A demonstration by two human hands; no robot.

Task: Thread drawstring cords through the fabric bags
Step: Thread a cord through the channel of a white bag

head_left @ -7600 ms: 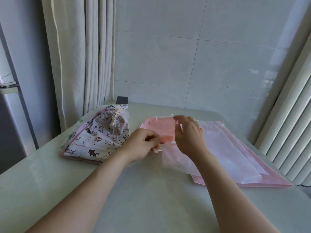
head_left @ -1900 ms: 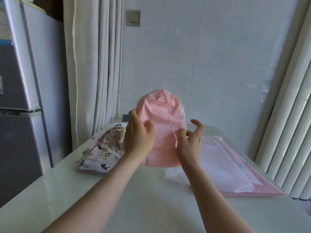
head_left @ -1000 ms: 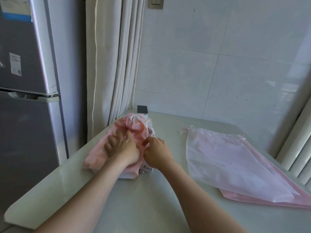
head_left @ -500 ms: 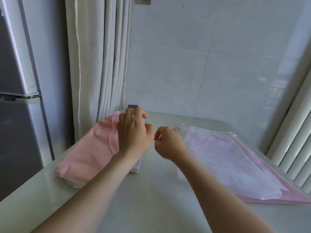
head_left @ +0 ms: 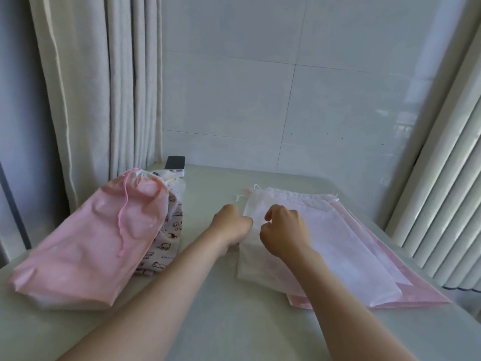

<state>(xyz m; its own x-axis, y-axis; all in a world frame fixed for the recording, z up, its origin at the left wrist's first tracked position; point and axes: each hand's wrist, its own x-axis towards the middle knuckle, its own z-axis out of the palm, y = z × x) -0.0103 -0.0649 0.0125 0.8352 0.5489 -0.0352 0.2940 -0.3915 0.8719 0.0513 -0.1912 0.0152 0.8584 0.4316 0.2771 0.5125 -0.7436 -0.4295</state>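
- Your left hand [head_left: 230,225] sits curled at the left edge of the translucent white fabric bag [head_left: 322,246] that tops the flat stack on the pale table [head_left: 221,316]; its fingers are closed against that edge, though whether they pinch the cloth cannot be told.
- Your right hand [head_left: 283,230] hovers over the same bag just beside the left, fingers bent into a loose, half-closed curl, holding nothing that can be seen.
- A thin white drawstring cord [head_left: 256,187] loops out at the bag's far corner, near its gathered top hem.
- Beneath the white bag lie flat pink fabric bags [head_left: 406,293], their edges showing to the right and toward you.
- On the left of the table, a filled pink fabric bag [head_left: 86,246] is cinched at its far end, its pink cord [head_left: 121,217] trailing down over it.
- It rests on a cartoon-printed cloth bag [head_left: 169,235].
- A dark-screened phone [head_left: 175,162] lies behind, near the cream curtain [head_left: 104,87].
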